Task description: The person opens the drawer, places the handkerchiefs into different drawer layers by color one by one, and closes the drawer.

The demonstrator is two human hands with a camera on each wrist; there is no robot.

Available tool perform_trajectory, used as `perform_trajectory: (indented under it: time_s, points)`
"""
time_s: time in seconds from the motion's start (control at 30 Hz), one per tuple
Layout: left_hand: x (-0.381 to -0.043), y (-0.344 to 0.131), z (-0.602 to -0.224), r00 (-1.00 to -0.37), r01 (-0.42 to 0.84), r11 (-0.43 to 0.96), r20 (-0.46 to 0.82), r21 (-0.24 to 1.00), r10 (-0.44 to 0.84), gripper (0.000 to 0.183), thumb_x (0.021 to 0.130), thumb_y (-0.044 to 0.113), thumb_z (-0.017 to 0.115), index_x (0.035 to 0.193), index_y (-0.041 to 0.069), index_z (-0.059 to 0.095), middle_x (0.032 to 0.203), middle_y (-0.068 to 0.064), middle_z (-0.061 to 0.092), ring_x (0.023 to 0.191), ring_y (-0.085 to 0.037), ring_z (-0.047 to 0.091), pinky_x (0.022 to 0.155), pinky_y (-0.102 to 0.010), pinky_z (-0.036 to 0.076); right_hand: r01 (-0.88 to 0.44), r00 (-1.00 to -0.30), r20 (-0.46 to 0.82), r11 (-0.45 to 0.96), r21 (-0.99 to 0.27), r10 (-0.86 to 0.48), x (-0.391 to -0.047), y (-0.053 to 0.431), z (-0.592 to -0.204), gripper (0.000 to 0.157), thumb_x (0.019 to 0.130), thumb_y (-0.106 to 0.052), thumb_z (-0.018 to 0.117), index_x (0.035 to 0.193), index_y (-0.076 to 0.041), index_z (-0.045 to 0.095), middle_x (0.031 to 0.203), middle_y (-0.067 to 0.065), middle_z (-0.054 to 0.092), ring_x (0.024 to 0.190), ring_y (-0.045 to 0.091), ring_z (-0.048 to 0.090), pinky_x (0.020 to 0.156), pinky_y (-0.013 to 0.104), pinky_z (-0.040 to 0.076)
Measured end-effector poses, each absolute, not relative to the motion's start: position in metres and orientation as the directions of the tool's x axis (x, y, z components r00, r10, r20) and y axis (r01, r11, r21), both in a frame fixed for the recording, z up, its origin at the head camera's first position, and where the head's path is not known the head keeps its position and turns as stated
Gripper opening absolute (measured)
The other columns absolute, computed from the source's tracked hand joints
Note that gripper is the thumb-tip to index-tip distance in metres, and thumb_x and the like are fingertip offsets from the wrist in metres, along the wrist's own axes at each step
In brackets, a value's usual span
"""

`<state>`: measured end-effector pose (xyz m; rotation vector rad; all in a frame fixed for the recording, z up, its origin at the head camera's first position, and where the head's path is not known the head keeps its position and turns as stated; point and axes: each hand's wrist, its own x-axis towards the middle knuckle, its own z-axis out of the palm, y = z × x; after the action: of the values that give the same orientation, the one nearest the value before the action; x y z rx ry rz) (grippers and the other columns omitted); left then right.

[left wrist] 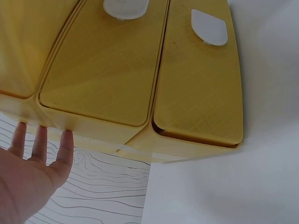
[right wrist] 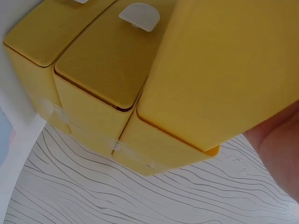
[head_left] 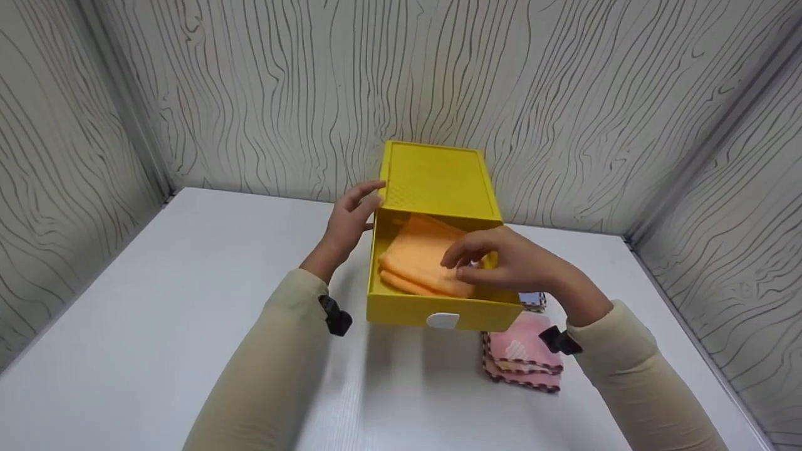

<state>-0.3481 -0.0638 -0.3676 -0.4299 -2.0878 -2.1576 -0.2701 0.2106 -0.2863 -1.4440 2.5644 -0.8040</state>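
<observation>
A yellow drawer cabinet point(head_left: 438, 178) stands against the back wall, its top drawer point(head_left: 401, 310) pulled out toward me. Inside lies a folded orange cloth point(head_left: 416, 254). My left hand point(head_left: 348, 222) rests its extended fingers on the cabinet's left side; in the left wrist view, the fingertips point(left wrist: 67, 140) meet the yellow side wall. Over the right part of the drawer is my right hand point(head_left: 510, 260), fingers bent and thumb apart from them, close above the orange cloth. The right wrist view shows the drawer's underside point(right wrist: 224, 70), with only part of the hand behind it.
Pink cloths point(head_left: 526, 341) with dark checked edges lie stacked on the white table point(head_left: 250, 250), right of the drawer front. Behind them, another edged cloth point(head_left: 534, 300) is partly hidden. Two lower drawers point(left wrist: 103, 65) with white tabs are pushed in. Patterned walls enclose the table.
</observation>
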Motion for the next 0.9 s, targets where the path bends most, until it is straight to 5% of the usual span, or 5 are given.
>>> perform_trajectory:
  time_s: [0.53, 0.9]
  points:
    - [-0.348, -0.064, -0.369, -0.95, 0.284, -0.062, 0.29, 0.957, 0.115, 0.04, 0.095, 0.029, 0.052, 0.134, 0.02, 0.055, 0.145, -0.002, 0.045, 0.122, -0.023, 0.053, 0.094, -0.047, 0.051, -0.844, -0.524, 0.486, 0.35, -0.406, -0.7, -0.231, 0.215, -0.289, 0.035, 0.079, -0.007, 0.072, 0.114, -0.015, 0.068, 0.105, 0.0, 0.071, 0.084, 0.016, 0.067, 0.074, 0.031, 0.055]
    - [-0.348, -0.064, -0.37, -0.945, 0.296, -0.074, 0.304, 0.952, 0.125, 0.041, 0.095, 0.029, 0.052, 0.135, 0.018, 0.054, 0.144, -0.003, 0.046, 0.122, -0.023, 0.054, 0.095, -0.047, 0.05, -0.887, -0.458, 0.652, 0.259, -0.382, -0.604, -0.196, 0.21, -0.288, 0.038, 0.073, -0.001, 0.073, 0.108, -0.014, 0.069, 0.09, 0.001, 0.072, 0.069, 0.007, 0.061, 0.05, 0.021, 0.044]
